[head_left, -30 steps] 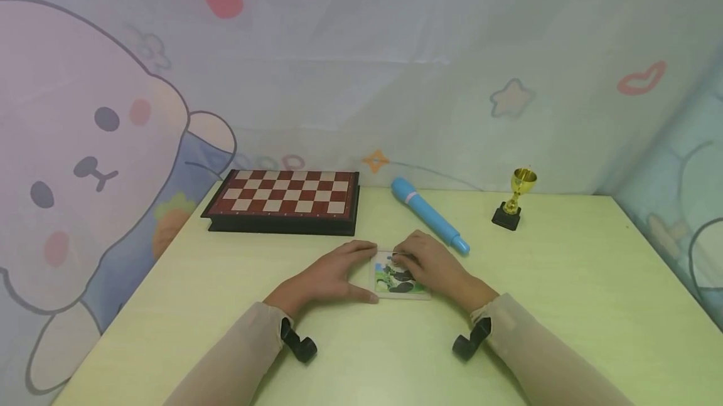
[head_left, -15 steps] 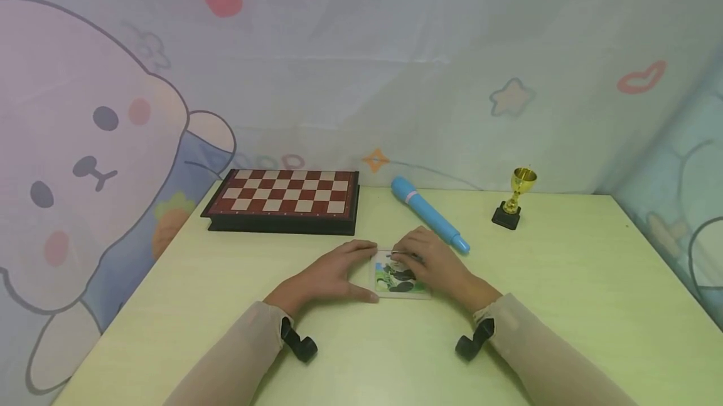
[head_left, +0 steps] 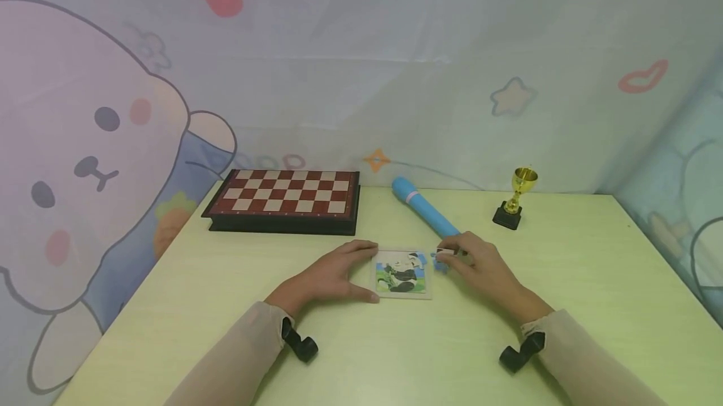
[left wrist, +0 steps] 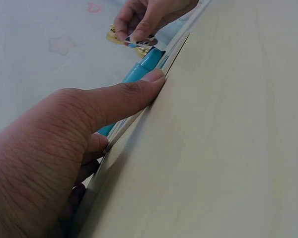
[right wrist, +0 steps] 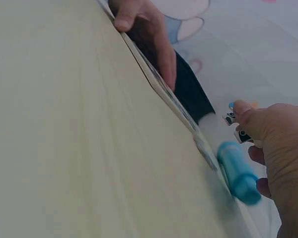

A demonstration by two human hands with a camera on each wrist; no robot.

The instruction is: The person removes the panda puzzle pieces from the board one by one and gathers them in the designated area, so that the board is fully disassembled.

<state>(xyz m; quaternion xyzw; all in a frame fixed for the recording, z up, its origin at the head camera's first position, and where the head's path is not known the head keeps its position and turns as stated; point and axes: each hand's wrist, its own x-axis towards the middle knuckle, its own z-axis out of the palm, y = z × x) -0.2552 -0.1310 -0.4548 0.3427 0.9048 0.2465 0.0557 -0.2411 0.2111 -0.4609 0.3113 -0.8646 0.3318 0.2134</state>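
Note:
A square panda jigsaw puzzle (head_left: 401, 277) lies in its pale frame on the table. My left hand (head_left: 333, 271) holds the frame's left side, thumb at the near corner and fingertips at the far one. To the right of the frame, my right hand (head_left: 480, 265) pinches a puzzle piece (head_left: 446, 251) between thumb and fingers. In the right wrist view black-and-white pieces (right wrist: 242, 136) show by the thumb, partly hidden. A blue piece (head_left: 439, 264) is just below the fingertips. Near the puzzle's upper right, a pale patch shows beside a slightly askew blue piece (head_left: 420, 260).
A red-and-white chessboard box (head_left: 285, 196) stands at the back left. Behind the right hand lies a blue marker-shaped tube (head_left: 423, 205), partly covered by the fingers. A small gold trophy cup (head_left: 514, 199) on a black base stands at the back right, before a printed cloth.
My right hand has moved right, off the puzzle, with a piece between its fingers. A pale patch now shows in the panda picture. My left hand stays at the frame.

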